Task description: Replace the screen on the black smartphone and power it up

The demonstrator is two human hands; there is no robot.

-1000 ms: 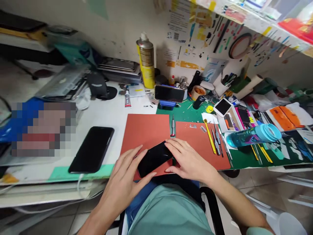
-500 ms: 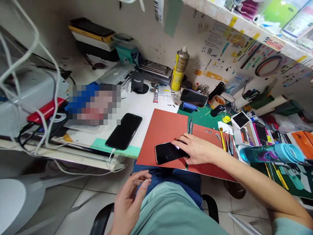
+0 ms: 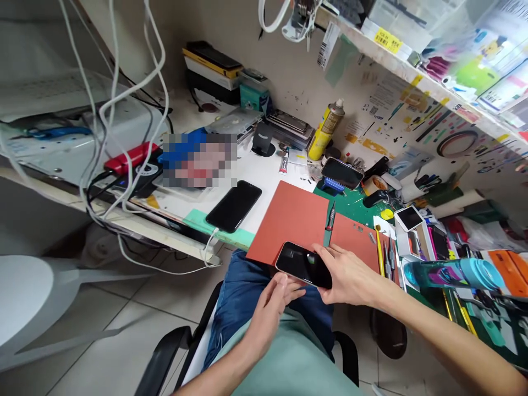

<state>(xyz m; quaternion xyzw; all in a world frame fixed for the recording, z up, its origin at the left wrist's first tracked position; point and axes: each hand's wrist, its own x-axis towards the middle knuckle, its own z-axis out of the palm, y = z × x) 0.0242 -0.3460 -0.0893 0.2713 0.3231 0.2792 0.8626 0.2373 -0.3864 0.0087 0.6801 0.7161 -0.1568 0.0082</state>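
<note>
One black-screened smartphone point(image 3: 301, 265) lies at the orange-brown mat's point(image 3: 291, 212) near edge, its long axis slanting from far left to near right as I view it. I record the right hand point(image 3: 350, 275) closed on its right end; the left hand's point(image 3: 270, 308) bunched fingers meet its near side, grip undetermined.

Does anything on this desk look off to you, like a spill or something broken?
The white cables at the left look untidy, tangled and trailing over the desk edge. The blue bottle looks tipped, though I can't tell whether it lies or stands. No spill or breakage shows.
</note>
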